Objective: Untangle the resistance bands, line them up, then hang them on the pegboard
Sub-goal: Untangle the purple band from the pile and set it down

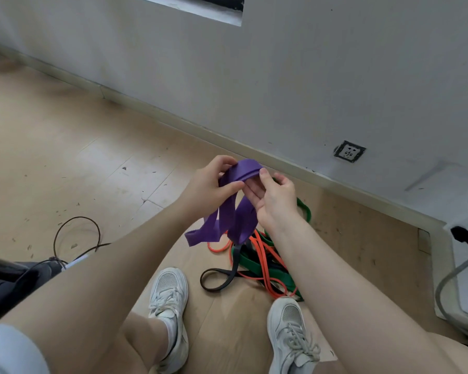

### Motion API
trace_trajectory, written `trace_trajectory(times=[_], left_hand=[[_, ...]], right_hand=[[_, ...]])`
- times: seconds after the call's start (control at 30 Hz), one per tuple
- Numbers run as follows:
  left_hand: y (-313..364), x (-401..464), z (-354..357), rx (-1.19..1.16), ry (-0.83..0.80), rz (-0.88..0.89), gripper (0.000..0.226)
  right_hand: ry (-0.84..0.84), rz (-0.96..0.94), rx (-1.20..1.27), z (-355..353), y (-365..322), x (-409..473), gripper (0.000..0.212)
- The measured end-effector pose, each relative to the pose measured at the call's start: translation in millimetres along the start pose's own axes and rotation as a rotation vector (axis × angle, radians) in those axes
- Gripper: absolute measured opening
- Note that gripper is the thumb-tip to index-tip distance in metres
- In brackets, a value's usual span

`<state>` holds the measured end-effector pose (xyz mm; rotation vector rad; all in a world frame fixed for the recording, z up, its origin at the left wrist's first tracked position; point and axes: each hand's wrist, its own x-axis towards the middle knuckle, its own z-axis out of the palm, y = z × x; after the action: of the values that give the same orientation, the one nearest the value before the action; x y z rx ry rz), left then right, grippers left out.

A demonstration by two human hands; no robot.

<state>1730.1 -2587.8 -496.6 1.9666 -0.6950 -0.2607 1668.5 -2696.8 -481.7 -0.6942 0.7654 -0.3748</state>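
Untangling step: my left hand [212, 184] and right hand [272, 197] both pinch the top fold of the purple band [235, 211], raised above the floor [79, 163], its loops drooping toward the pile. Orange band [262, 255], green band [254, 261] and black band [222, 276] lie knotted together between my shoes [170, 298], near the wall [308, 76]. Purple's lower end looks caught by the black one. Next I'd guess: work purple free, lay it flat. Pegboard not visible.
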Motion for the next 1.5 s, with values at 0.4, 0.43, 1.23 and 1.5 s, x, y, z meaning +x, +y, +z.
trace_trajectory(times=[0.4, 0.43, 1.23, 1.5], left_hand=[[-2.8, -1.3, -1.2, 0.165, 0.02, 0.057, 0.044], [-1.4, -1.3, -0.1, 0.157, 0.036, 0.07, 0.043], [-60.3, -21.3, -7.4, 0.069, -0.372, -0.346, 0.021], [-67.8, -14.1, -9.6, 0.093, -0.057, -0.314, 0.015]], right_hand=[[-0.102, 0.11, -0.352, 15.4, -7.2, -2.8, 0.025], [-0.072, 0.065, -0.384, 17.0, -7.4, -4.4, 0.023], [0.162, 0.101, 0.318, -4.4, -52.7, 12.7, 0.034], [0.249, 0.062, 0.2, -41.7, -50.9, 39.6, 0.041]])
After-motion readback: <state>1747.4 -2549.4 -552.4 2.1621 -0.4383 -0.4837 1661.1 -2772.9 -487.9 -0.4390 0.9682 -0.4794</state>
